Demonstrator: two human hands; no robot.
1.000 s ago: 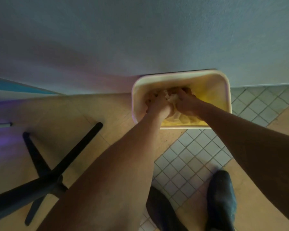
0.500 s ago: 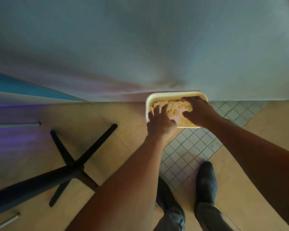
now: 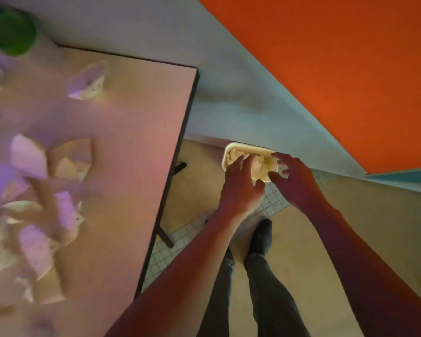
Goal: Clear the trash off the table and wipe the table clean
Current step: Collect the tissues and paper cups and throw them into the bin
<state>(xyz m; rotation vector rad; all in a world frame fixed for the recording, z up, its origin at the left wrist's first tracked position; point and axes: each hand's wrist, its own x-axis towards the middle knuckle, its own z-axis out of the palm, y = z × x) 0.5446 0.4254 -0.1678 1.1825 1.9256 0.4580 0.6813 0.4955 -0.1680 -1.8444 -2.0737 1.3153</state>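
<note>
A cream trash bin (image 3: 241, 147) stands on the floor against the wall, with crumpled paper (image 3: 236, 156) inside it. My left hand (image 3: 240, 188) and my right hand (image 3: 293, 181) hover above the bin, both empty with fingers loosely spread. To the left is the table (image 3: 131, 147), and several crumpled paper pieces (image 3: 68, 156) lie scattered over its left half. One folded paper (image 3: 88, 81) lies apart near the far edge.
A green cup (image 3: 14, 32) stands at the table's far left corner. The table's black leg (image 3: 165, 234) reaches the floor beside my feet (image 3: 260, 237). An orange and grey wall rises behind the bin.
Both hands have lifted out of the bin and let go of the paper. The view has risen and swung left, bringing the table into sight.
</note>
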